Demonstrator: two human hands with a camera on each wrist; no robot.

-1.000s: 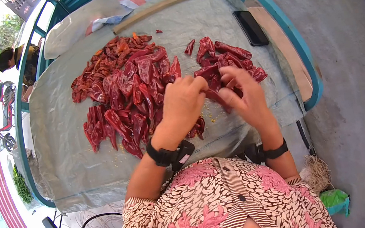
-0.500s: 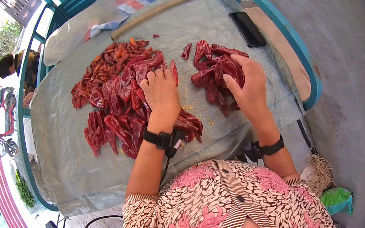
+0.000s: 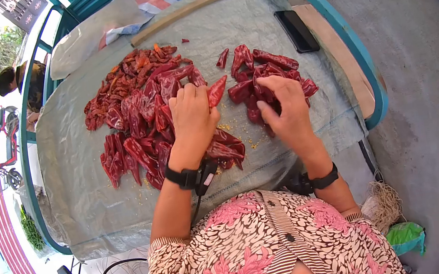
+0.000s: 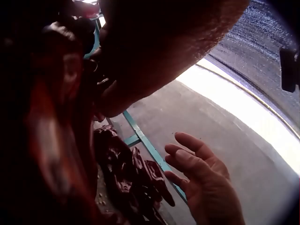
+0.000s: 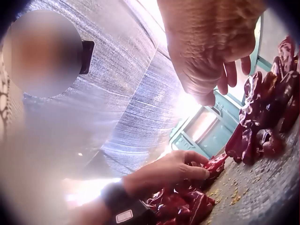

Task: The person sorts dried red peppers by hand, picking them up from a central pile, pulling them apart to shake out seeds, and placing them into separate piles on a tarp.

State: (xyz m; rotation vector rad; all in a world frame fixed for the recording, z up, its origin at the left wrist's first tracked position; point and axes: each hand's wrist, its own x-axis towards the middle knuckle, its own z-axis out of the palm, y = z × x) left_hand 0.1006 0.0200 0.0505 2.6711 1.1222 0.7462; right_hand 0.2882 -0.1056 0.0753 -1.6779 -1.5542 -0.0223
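Your left hand [image 3: 191, 115] grips a pepper [image 3: 217, 91] above the pile [image 3: 137, 112] under it, tip jutting inward, seemingly so your loosely open right hand [image 3: 290, 113], near its own pile [image 3: 241, 92], can reach it.

No legible text, brand, number or sign. Small pale label [image 3: 208, 179] on the left-wrist device [image 3: 205, 176] also shows in the right wrist view; any print on it is too small to read.
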